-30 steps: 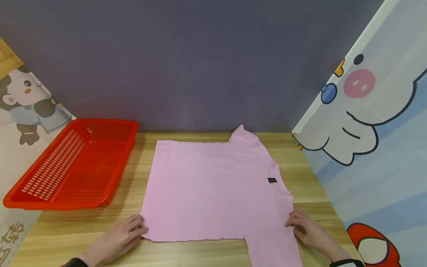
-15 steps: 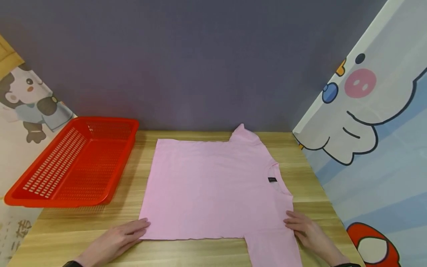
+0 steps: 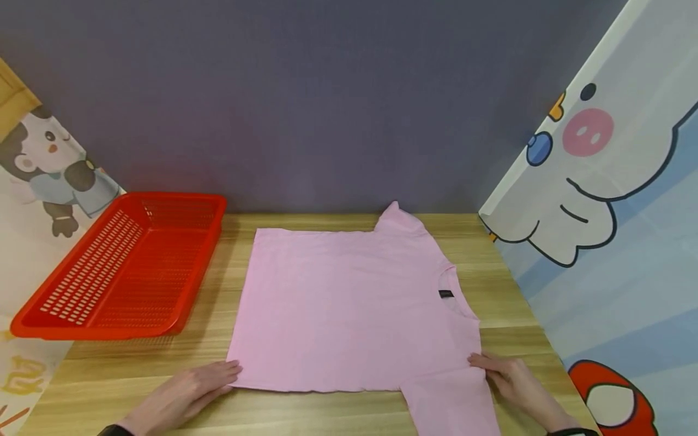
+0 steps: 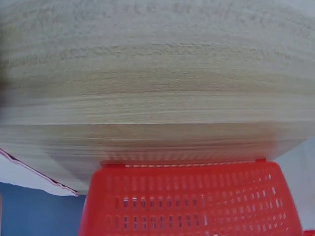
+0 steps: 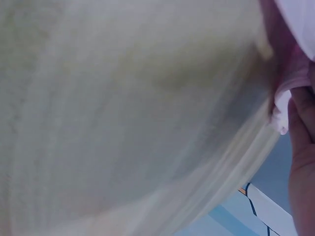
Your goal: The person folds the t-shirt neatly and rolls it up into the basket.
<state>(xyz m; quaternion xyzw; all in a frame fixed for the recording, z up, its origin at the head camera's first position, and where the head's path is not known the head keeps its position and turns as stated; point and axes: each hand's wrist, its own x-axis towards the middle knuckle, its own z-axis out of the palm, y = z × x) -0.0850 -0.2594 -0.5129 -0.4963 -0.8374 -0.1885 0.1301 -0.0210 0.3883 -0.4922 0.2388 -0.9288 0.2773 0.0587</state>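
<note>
A pink T-shirt (image 3: 338, 309) lies spread on the wooden table in the head view, its neckline and black label toward the right. One sleeve points at the back wall; the other runs off the bottom of the view. On the shirt's near left hem corner rest the fairly straight fingers of my left hand (image 3: 188, 390). My right hand (image 3: 515, 381) pinches the shirt's right edge near the shoulder seam. In the right wrist view, that hand (image 5: 302, 147) is partly cut off, with raised pink cloth (image 5: 290, 81) at its fingers. The left wrist view does not clearly show the left hand.
A red perforated plastic basket (image 3: 147, 266) stands at the left of the table (image 3: 305, 415). A dark grey wall (image 3: 305, 109) closes off the back. Cartoon-printed panels flank the table, including the right panel (image 3: 616, 290).
My left fingers have straightened from a curled hold and now lie on the hem corner. My right hand has shifted slightly toward me and right, and the near sleeve has moved a little right.
</note>
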